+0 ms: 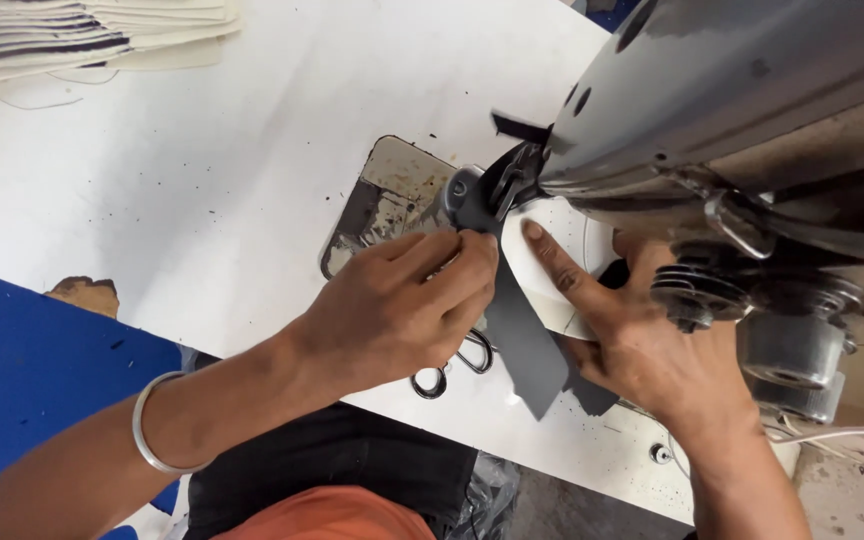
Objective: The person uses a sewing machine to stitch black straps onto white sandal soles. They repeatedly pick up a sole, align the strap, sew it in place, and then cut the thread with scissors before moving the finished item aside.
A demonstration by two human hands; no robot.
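Note:
My left hand [399, 305] pinches the upper end of a dark grey strip of fabric [524, 335] between thumb and fingers, right beside the presser foot [497, 185] of a grey sewing machine [742, 90]. The strip runs from the foot down toward the table's near edge. My right hand [632, 330] lies flat under the machine arm, index finger stretched out and pressing a white fabric piece [552, 250] next to the strip. A silver bangle is on my left wrist.
A worn metal needle plate [377, 200] is set into the white table [202, 170]. Small scissors [457, 365] lie partly under my left hand. Folded cream fabric pieces [82, 35] are stacked at the far left corner. A blue surface [22, 370] sits at left.

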